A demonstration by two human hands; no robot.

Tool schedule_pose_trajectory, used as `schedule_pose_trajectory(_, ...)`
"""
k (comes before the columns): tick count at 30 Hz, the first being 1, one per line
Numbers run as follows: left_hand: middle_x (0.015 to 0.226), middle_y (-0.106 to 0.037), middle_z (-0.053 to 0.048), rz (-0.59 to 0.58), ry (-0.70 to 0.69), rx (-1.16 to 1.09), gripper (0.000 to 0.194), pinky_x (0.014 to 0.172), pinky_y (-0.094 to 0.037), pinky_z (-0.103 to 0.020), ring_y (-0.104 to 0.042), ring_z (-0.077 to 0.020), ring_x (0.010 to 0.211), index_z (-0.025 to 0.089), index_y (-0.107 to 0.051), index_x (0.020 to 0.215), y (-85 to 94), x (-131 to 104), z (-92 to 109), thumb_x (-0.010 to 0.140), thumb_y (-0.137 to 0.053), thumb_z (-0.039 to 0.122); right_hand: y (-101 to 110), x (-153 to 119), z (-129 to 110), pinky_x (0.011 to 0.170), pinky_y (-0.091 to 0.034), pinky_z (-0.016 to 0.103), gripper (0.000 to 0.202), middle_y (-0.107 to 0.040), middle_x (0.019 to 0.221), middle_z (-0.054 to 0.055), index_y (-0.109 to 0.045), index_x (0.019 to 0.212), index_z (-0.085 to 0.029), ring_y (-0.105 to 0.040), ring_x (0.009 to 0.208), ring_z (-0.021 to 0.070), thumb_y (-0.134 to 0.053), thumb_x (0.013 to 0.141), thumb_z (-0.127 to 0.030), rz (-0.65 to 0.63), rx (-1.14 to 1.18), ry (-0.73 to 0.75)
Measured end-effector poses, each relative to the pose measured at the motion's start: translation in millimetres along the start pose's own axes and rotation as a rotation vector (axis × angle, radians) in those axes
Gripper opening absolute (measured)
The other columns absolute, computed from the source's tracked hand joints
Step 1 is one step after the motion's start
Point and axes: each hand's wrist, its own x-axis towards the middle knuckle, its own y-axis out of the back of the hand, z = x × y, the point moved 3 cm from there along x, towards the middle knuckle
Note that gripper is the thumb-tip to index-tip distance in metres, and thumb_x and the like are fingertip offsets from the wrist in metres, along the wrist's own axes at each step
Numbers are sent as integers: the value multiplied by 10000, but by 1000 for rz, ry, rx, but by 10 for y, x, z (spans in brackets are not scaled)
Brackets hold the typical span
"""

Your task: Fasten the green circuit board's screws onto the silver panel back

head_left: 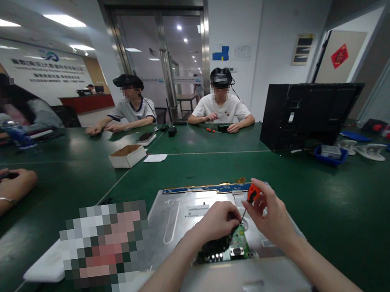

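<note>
My right hand grips a screwdriver by its orange and black handle, its thin shaft slanting down to the left. At the shaft's tip are the closed fingertips of my left hand; whatever they pinch is hidden. Beneath both hands lies the bare metal back of a flat display panel. A green circuit board with a connector sits on it, partly covered by my left hand and a dark part beside it. Along the panel's far edge runs a narrow blue board strip.
Left of the panel rests a white flat object, partly blurred out. A white open box stands farther back. A large black monitor housing and a blue tray are at right. Co-workers sit around the green table; one's hands reach in from the left.
</note>
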Motion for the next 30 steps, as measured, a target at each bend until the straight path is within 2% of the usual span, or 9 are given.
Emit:
schedule_pose_trajectory(9, 741, -695, -32, -1, 8, -15, 168, 658, -439, -221, -612, -160, 686, 134, -714, 787, 6, 9, 25, 711, -586, 55, -11, -16, -2, 476, -496, 223, 526, -610, 856, 29, -297, 1411, -235, -570, 558, 110, -465, 914, -190, -61, 68, -20)
schedule_pose_trajectory(15, 740, -695, -35, 5, 17, -28, 164, 652, -443, -218, -610, -158, 682, 133, -709, 784, -1, -5, 18, 705, -585, 61, -19, -28, 24, 420, -445, 202, 509, -577, 762, -14, -320, 1383, -238, -518, 484, 97, -499, 906, -221, -29, 15, -29)
schedule_pose_trajectory(20, 741, -699, -44, 0, 2, -38, 168, 655, -442, -222, -616, -165, 693, 126, -713, 785, 3, -2, 16, 699, -586, 57, -14, -16, 17, 432, -449, 211, 515, -559, 713, -38, -340, 1356, -246, -506, 469, 98, -551, 886, -251, -14, -3, -17)
schedule_pose_trajectory(30, 743, -695, -29, 2, 18, -1, 170, 646, -440, -217, -611, -156, 684, 142, -708, 792, 3, 0, 19, 705, -575, 82, -21, -47, 15, 514, -509, 260, 616, -626, 777, 20, -233, 1453, -203, -579, 552, 135, -477, 887, -195, -98, 82, -73)
